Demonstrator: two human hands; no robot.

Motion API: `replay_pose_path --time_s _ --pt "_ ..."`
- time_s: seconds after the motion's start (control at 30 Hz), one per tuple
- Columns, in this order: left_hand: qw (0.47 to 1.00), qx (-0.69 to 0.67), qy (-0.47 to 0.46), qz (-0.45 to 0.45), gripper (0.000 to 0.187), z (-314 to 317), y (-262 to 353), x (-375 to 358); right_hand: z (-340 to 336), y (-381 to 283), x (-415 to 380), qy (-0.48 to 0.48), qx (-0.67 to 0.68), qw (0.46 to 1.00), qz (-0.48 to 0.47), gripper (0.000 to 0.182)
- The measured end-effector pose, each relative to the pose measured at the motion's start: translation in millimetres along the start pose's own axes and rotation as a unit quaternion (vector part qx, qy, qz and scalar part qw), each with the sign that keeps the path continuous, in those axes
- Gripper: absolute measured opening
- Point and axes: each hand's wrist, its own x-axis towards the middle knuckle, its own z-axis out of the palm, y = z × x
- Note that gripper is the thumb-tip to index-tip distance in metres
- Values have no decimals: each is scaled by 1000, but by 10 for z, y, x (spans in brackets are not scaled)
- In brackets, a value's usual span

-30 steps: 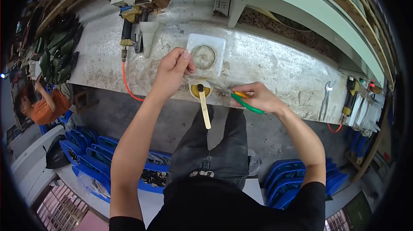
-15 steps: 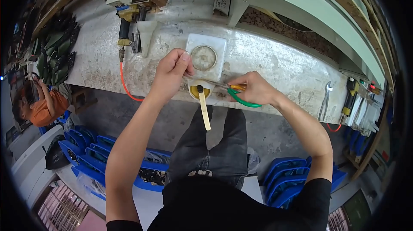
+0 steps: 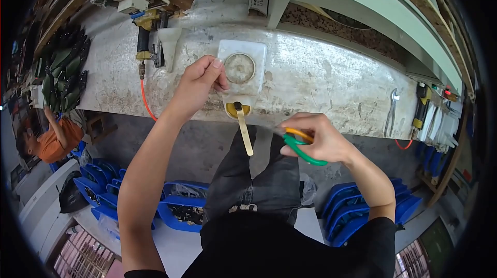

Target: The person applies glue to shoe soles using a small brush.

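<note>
My right hand (image 3: 323, 138) grips scissors (image 3: 305, 151) with a green and an orange handle, off the front edge of the bench; their blades are blurred and point left. Beside the left edge of a white block (image 3: 261, 66), my left hand (image 3: 202, 81) is raised with thumb and finger pinched together. Whatever is in that pinch, if anything, is too small to make out. A round, grey disc-like area (image 3: 239, 68) lies on the block. Below it, at the bench edge, is a yellow cup-shaped piece (image 3: 246, 108) with a pale flat strip (image 3: 245, 133) hanging downward.
A yellow and black air tool (image 3: 143, 37) with an orange hose lies left on the bench (image 3: 310, 91). Dark green pieces (image 3: 64, 71) are heaped at far left. A wrench (image 3: 392, 112) lies right. Blue bins (image 3: 181, 208) stand below; a person in orange (image 3: 59, 141) is at left.
My right hand has drawn the scissors away from the yellow piece, down and to the right, off the bench edge. My left hand stays pinched near the block.
</note>
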Motion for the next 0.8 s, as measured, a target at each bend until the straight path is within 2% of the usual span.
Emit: replay_pose_path --time_s 0.03,0.07,0.2,0.3,0.37,0.4,0.53,0.7,0.8 --pt "1000 1 1 -2 24 6 1 9 -22 51 -78 19 -7 999 51 44" --pt "1000 -1 -4 -3 24 2 -9 24 1 101 -128 22 -8 998 54 44" --pt "1000 0 10 -4 27 -24 -111 24 285 398 -399 134 3 979 152 43" --pt "1000 3 18 -7 29 -4 -135 15 757 621 -420 170 58 976 123 41" --pt "1000 7 29 -5 30 23 -149 11 1068 681 -378 180 275 926 187 37" --pt "1000 10 23 -6 30 20 -157 20 1179 702 -345 185 279 923 187 37" --pt "1000 -19 8 -16 29 13 -171 26 1505 737 -288 191 465 832 236 35" --pt "1000 3 -1 -11 28 30 -134 21 1847 555 -470 246 552 777 175 36" --pt "1000 -13 -9 -18 28 33 -164 -7 1828 601 -537 240 546 778 199 36"
